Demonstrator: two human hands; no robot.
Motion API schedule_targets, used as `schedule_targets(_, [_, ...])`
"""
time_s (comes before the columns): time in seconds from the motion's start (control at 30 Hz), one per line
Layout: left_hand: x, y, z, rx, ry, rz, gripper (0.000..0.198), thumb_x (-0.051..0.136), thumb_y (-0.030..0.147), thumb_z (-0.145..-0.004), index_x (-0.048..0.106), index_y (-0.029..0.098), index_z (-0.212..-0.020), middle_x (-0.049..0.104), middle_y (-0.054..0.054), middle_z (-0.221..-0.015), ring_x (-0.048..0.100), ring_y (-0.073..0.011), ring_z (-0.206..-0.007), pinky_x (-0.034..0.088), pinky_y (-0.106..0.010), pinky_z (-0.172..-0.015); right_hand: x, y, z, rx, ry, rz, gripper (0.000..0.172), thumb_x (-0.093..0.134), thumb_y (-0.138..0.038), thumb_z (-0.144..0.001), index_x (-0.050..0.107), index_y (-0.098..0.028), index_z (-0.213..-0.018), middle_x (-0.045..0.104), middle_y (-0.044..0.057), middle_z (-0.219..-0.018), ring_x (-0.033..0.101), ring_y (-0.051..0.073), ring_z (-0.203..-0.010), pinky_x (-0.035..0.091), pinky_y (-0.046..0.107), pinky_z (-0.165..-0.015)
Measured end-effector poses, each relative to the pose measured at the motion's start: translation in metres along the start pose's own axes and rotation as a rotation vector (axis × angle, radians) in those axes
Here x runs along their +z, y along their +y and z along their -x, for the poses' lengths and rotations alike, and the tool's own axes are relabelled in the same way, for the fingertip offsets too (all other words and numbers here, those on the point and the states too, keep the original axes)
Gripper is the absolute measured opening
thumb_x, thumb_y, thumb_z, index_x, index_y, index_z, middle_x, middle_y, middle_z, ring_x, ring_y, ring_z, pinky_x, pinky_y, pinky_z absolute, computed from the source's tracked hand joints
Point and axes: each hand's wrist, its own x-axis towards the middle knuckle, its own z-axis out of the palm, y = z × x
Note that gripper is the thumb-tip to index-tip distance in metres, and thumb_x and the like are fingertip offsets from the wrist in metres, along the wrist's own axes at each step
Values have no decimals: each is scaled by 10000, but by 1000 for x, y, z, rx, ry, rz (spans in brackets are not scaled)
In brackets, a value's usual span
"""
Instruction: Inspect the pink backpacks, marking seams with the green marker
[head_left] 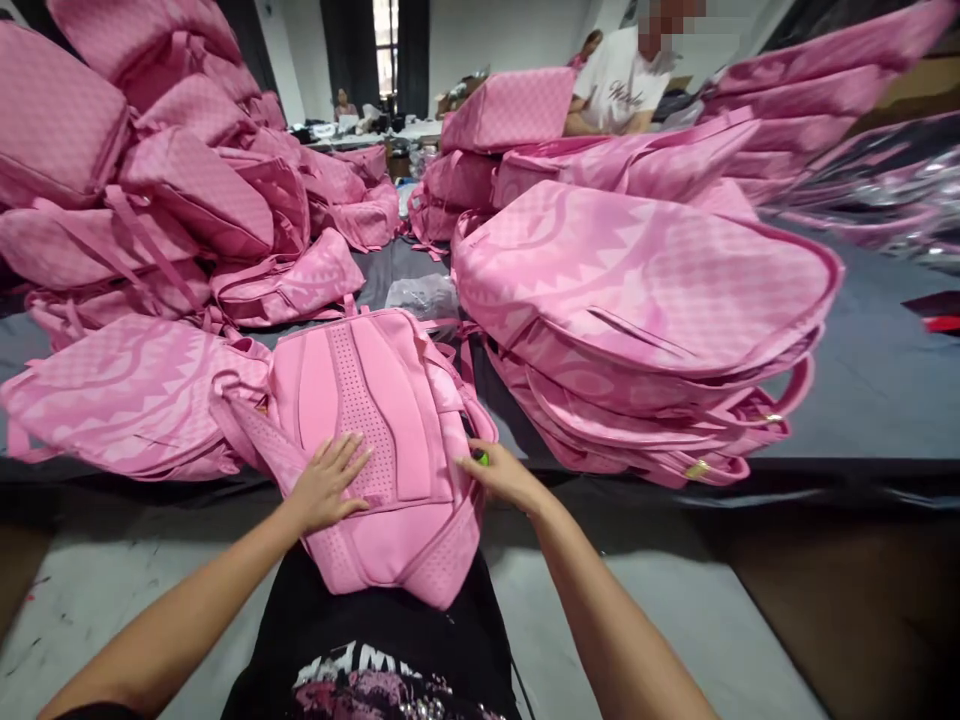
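A pink backpack (375,420) lies back-panel up at the table's near edge, its lower end hanging over toward me. My left hand (327,484) rests flat on the padded mesh back panel, fingers spread. My right hand (501,473) is closed at the backpack's right side edge, pinching a small green object (482,458) I cannot name. Shoulder straps run along both sides of the panel.
A stack of flat pink backpacks (645,300) stands to the right. Piled pink backpacks (150,180) fill the left and back of the dark table (870,390). A clear plastic bag (421,296) lies behind. A person in a white shirt (622,85) sits at the far side.
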Motion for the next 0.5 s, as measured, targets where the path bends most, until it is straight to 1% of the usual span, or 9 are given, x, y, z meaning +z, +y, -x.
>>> schedule_targets(0.07, [-22, -13, -2, 60, -26, -11, 683, 497, 603, -920, 474, 159, -1438, 474, -194, -1473, 450, -321, -1366, 379, -518, -1122, 25, -9, 10, -3, -23, 76, 278, 709, -330, -854, 673, -106, -1014, 680, 51, -773, 648, 194, -697, 391, 244, -571])
schedule_targets(0.13, [-44, -14, -19, 83, -26, -29, 506, 445, 455, -982, 535, 144, -1371, 550, -181, -1392, 510, -270, -1299, 436, -453, -1070, 40, -16, 20, 11, -2, 148, 289, 666, -310, -882, 637, -88, -1065, 702, 120, -902, 667, 248, -826, 372, 266, -596])
schedule_targets(0.2, [-62, -8, -53, 112, -10, -53, 420, 387, 335, -1006, 546, 145, -1345, 533, -170, -1403, 466, -254, -1332, 411, -442, -1087, 43, -21, 27, 14, 10, 198, 268, 598, -300, -925, 612, -104, -1107, 706, 142, -965, 673, 270, -884, 359, 280, -608])
schedule_targets(0.27, [-73, 0, -98, 150, 4, -79, 406, 365, 296, -1009, 530, 143, -1347, 482, -159, -1453, 374, -265, -1399, 334, -472, -1140, 41, -24, 31, 3, 2, 231, 242, 593, -297, -929, 612, -128, -1100, 711, 137, -990, 679, 275, -909, 357, 285, -619])
schedule_targets(0.3, [-77, 2, -121, 167, 2, -90, 397, 370, 297, -1008, 543, 126, -1322, 499, -167, -1429, 378, -278, -1389, 318, -486, -1141, 39, -25, 32, 1, -4, 243, 235, 592, -295, -929, 612, -133, -1098, 714, 135, -996, 683, 277, -916, 358, 287, -624])
schedule_targets(0.33, [-79, 3, -143, 186, -7, -98, 387, 389, 313, -1004, 571, 102, -1272, 541, -181, -1368, 421, -292, -1345, 329, -495, -1119, 38, -27, 32, 2, -8, 253, 235, 591, -293, -930, 610, -137, -1104, 717, 132, -1004, 686, 277, -921, 359, 288, -627])
schedule_targets(0.4, [-79, 2, -177, 234, -46, -103, 370, 449, 362, -984, 642, 71, -1106, 642, -189, -1145, 546, -302, -1155, 391, -491, -1019, 37, -27, 30, 20, -12, 266, 237, 582, -294, -935, 605, -142, -1116, 720, 128, -1020, 691, 279, -931, 364, 290, -631])
schedule_targets(0.47, [-74, -1, -195, 319, -103, -89, 362, 514, 413, -954, 676, 90, -935, 674, -151, -931, 596, -272, -950, 426, -456, -911, 38, -26, 26, 55, -18, 274, 234, 577, -297, -938, 604, -147, -1116, 721, 128, -1031, 693, 281, -943, 373, 290, -637])
schedule_targets(0.5, [-71, -3, -200, 370, -130, -76, 363, 531, 432, -944, 677, 106, -881, 674, -132, -874, 595, -253, -888, 428, -438, -878, 39, -24, 24, 72, -23, 276, 235, 580, -301, -936, 606, -148, -1113, 721, 131, -1036, 694, 283, -949, 381, 291, -643])
